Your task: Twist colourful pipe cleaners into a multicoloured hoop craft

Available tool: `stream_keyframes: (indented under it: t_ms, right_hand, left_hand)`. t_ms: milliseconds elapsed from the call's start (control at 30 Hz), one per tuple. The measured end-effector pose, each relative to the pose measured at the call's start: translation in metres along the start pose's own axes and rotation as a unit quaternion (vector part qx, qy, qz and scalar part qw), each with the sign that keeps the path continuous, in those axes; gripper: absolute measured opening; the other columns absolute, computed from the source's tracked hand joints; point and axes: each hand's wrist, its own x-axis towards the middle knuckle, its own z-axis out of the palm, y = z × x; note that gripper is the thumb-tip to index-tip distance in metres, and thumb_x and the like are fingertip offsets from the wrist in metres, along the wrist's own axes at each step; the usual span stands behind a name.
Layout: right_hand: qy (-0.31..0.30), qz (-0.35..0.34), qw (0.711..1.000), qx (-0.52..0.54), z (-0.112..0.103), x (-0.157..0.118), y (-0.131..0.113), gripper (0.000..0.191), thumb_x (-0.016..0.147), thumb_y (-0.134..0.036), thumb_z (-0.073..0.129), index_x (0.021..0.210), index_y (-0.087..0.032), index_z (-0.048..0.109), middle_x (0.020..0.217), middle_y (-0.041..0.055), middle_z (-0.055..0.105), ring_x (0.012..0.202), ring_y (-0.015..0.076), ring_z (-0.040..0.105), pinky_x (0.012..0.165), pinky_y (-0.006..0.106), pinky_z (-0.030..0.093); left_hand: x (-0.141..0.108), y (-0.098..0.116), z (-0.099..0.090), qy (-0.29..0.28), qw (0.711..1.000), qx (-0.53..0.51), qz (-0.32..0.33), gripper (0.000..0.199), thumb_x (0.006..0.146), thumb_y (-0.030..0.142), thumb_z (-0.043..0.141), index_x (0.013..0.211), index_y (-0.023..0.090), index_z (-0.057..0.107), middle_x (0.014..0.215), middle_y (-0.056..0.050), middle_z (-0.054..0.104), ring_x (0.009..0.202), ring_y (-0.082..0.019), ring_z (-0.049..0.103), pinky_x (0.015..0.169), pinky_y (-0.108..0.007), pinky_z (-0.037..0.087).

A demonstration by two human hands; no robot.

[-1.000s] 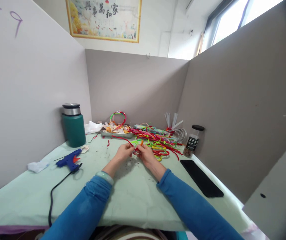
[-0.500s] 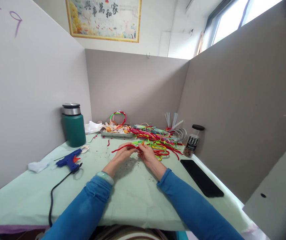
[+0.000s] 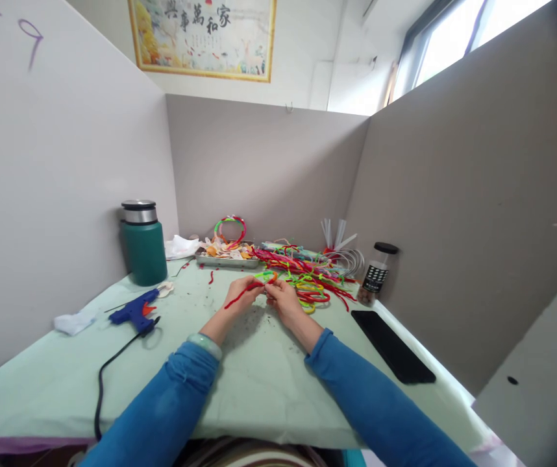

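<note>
A red pipe cleaner (image 3: pixel 236 299) trails over the back of my left hand (image 3: pixel 242 295), whose fingers are closed on it. My right hand (image 3: pixel 283 299) meets the left at the fingertips, pinching the same work where red joins a short orange stretch (image 3: pixel 272 277). Green fuzzy wire shows just behind the fingers, and its link to the held piece is partly hidden. Beyond the right hand lie looped red, yellow and green pipe cleaners (image 3: pixel 313 295). Behind them spreads a heap of mostly red and pink pipe cleaners (image 3: pixel 298 263).
On the left are a blue glue gun (image 3: pixel 135 312) with a black cord, a green bottle (image 3: pixel 145 253) and crumpled tissue (image 3: pixel 74 323). A metal tray (image 3: pixel 227 262) of small pieces holds a colourful ring (image 3: pixel 230 224). At right stand a black-lidded jar (image 3: pixel 374 279) and a black slab (image 3: pixel 393 347).
The red pipe cleaner's free end has swung downward across my left hand. More of the orange part shows above the fingertips. Both hands stay in nearly the same place.
</note>
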Motion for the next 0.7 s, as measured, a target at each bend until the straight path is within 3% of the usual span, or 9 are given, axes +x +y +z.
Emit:
stream_keyframes:
  t_ms: [233, 500, 700]
  right_hand:
    - [-0.002, 0.026, 1.0, 0.002, -0.0021, 0.0005, -0.001, 0.035, 0.054, -0.036, 0.075, 0.078, -0.019, 0.056, 0.07, -0.0014, 0.06, 0.059, 0.0103, 0.051, 0.052, 0.023, 0.041]
    - [-0.02, 0.032, 0.999, 0.028, -0.0057, 0.0018, -0.0011, 0.032, 0.057, -0.037, 0.076, 0.075, -0.018, 0.056, 0.067, -0.0025, 0.058, 0.055, 0.0087, 0.049, 0.049, 0.021, 0.041]
    - [-0.019, 0.036, 0.999, 0.01, -0.0029, -0.0013, -0.0032, 0.034, 0.059, -0.042, 0.076, 0.074, -0.017, 0.057, 0.066, -0.0014, 0.06, 0.052, 0.0074, 0.049, 0.046, 0.02, 0.039]
  left_hand:
    - [-0.0005, 0.0006, -0.0032, -0.01, 0.999, 0.048, 0.012, 0.028, 0.073, 0.036, 0.056, 0.083, 0.015, 0.071, 0.071, -0.003, 0.068, 0.066, -0.015, 0.058, 0.061, -0.023, 0.043]
    - [0.001, 0.0025, -0.0022, -0.007, 0.998, 0.055, 0.019, 0.022, 0.074, 0.028, 0.056, 0.082, 0.016, 0.072, 0.085, -0.007, 0.071, 0.079, -0.019, 0.061, 0.073, -0.027, 0.045]
    - [0.0008, 0.0017, -0.0013, -0.002, 0.995, 0.086, 0.057, 0.018, 0.076, 0.026, 0.057, 0.08, 0.017, 0.072, 0.083, -0.008, 0.069, 0.078, -0.019, 0.06, 0.075, -0.026, 0.043]
